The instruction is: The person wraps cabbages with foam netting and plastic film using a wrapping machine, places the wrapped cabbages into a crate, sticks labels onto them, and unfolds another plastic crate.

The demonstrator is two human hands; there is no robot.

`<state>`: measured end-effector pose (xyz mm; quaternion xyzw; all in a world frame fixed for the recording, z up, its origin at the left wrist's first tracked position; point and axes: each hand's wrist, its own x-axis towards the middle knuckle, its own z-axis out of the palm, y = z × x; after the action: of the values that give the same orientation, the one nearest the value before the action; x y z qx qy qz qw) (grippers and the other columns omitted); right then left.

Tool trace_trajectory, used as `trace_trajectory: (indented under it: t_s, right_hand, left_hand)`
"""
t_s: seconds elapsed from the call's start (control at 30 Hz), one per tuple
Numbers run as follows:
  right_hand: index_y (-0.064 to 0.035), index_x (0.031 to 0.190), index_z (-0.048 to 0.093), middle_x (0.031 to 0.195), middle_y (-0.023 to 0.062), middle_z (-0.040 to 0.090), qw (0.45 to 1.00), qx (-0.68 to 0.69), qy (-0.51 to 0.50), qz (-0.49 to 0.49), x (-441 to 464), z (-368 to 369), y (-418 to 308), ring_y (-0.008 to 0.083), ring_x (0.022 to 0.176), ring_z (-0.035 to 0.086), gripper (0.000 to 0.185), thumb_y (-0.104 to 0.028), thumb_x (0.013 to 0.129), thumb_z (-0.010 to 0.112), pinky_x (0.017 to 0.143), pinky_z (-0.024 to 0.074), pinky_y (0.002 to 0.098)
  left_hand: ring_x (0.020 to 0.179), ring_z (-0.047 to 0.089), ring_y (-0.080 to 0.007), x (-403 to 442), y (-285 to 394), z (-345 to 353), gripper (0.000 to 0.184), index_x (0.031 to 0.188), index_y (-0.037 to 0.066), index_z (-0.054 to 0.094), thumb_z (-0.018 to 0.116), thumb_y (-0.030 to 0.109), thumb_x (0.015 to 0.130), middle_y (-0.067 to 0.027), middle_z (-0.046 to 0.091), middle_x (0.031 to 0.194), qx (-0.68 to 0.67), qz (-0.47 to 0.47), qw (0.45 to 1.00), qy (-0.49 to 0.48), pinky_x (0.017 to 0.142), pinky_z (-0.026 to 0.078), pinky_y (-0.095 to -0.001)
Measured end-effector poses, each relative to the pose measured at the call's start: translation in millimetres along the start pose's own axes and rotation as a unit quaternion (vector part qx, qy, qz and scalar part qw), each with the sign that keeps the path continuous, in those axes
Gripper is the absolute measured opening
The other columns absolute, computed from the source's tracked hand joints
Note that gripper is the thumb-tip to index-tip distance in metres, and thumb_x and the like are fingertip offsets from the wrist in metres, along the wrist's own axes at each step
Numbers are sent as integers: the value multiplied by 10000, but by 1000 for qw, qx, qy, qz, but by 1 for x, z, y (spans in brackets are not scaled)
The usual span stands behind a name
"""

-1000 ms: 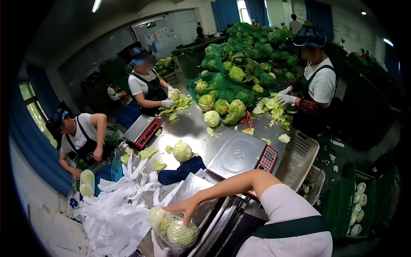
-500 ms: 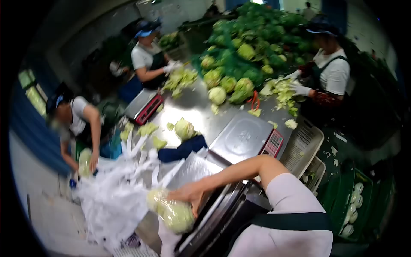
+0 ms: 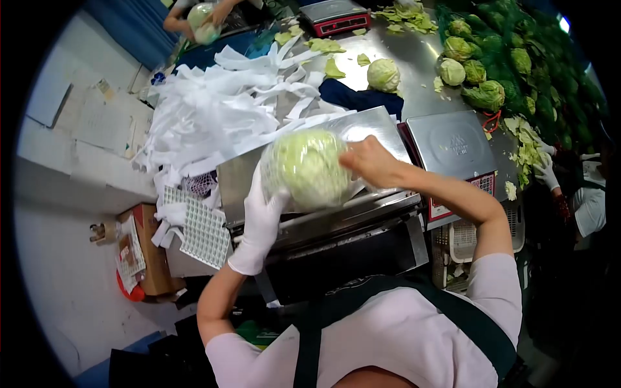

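Observation:
A pale green cabbage (image 3: 310, 167) in clear plastic film is held over the wrapping machine (image 3: 381, 132) in front of me. My left hand (image 3: 262, 216), in a white glove, grips it from the left and below, the thumb on its near side. At the cabbage's right edge is my bare right hand (image 3: 376, 163), its fingers curled closed against the film. The fingertips are partly hidden, but they seem to pinch the plastic film. White strips of sheet material (image 3: 200, 110) lie heaped beyond my left hand.
A flat scale (image 3: 451, 143) stands right of the machine, above a white crate (image 3: 479, 239). Farther back are a dark blue cloth (image 3: 359, 98), an unwrapped cabbage (image 3: 384, 75) and another scale (image 3: 334, 16). Cabbages are piled at far right. Co-workers' hands (image 3: 200, 22) show at top left.
My view has turned and tilted down. The wrapped cabbage is now upright above the machine. My right hand has gone from lying across it to closed fingers at its right edge.

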<state>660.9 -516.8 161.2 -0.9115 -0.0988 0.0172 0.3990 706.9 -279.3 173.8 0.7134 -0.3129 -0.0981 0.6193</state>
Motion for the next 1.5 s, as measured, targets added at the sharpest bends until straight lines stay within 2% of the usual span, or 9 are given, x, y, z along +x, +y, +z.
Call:
trace_trajectory:
  t_s: [0.27, 0.4, 0.47, 0.53, 0.73, 0.83, 1.13, 1.4, 1.5]
  right_hand:
    - [-100, 1237, 447, 951, 153, 620, 831, 449, -164, 284, 85, 4, 71, 232, 679, 631, 915, -770, 743, 69, 531, 549, 346]
    - [-64, 1153, 533, 1012, 173, 609, 903, 295, -75, 304, 74, 2, 75, 291, 693, 619, 857, -771, 747, 269, 576, 520, 395]
    - [-33, 1089, 558, 837, 198, 636, 932, -226, -78, 271, 74, -18, 82, 328, 733, 628, 769, -690, 819, 263, 583, 496, 434]
    - [-26, 1016, 589, 813, 202, 640, 974, -114, 145, 133, 41, -28, 77, 352, 770, 627, 586, -561, 825, 447, 642, 493, 423]
    - [-81, 1392, 94, 1232, 306, 387, 988, -103, -41, -108, -17, 29, 57, 407, 1121, 445, 1143, -374, 555, 815, 933, 381, 407]
    - [-48, 1382, 77, 1308, 222, 350, 972, 214, -29, -87, 15, 96, 119, 258, 1175, 421, 1069, -278, 626, 797, 1013, 334, 366]
    - [12, 1325, 283, 1142, 242, 522, 970, -8, 109, -219, -97, 57, -1, 332, 988, 575, 955, -218, 561, 808, 848, 475, 359]
    - [144, 1041, 489, 860, 243, 611, 979, 136, -138, 65, -181, 55, -90, 287, 702, 645, 845, -555, 620, 713, 676, 549, 319]
    - [70, 1166, 449, 881, 196, 621, 757, 467, -239, 390, -163, 78, -78, 190, 517, 623, 717, -555, 818, 490, 428, 539, 219]
  left_hand:
    - [1086, 495, -217, 115, -87, 7, 728, 1257, -3, 424, 292, 603, 876, -136, 521, 1197, -124, -337, 932, -46, 924, 373, -293]
    - [1091, 499, -252, 128, -125, -10, 704, 1245, 7, 436, 320, 592, 872, -132, 536, 1193, -26, -283, 956, -72, 923, 379, -326]
    - [1079, 512, -278, 127, -90, -26, 705, 1253, 13, 427, 398, 585, 841, -170, 537, 1174, 475, -286, 826, -99, 909, 392, -334]
    - [1089, 507, -300, 103, -63, -36, 730, 1299, 24, 355, 538, 510, 786, -219, 520, 1159, 369, -164, 905, -133, 914, 394, -360]
    - [1226, 344, -381, 1, -70, 5, 1166, 1386, 40, 32, 800, 358, 568, -289, 339, 1292, 283, 1, 934, -217, 998, 328, -391]
    - [1071, 492, -395, 14, -103, 21, 1088, 1356, 22, 96, 804, 305, 580, -259, 457, 1186, 270, 47, 952, -137, 837, 453, -399]
    - [994, 555, -367, -82, -25, 38, 846, 1261, -46, 339, 723, 66, 515, -252, 501, 1142, 278, 219, 934, -50, 825, 481, -359]
    - [793, 617, -151, -171, 96, 33, 687, 1171, -43, 455, 786, 266, 654, -112, 612, 982, -41, -388, 896, -212, 737, 497, -250]
    - [545, 602, -117, -154, 54, 22, 502, 1144, -59, 470, 620, 296, 821, -139, 628, 881, -233, -559, 769, -207, 437, 470, -175]
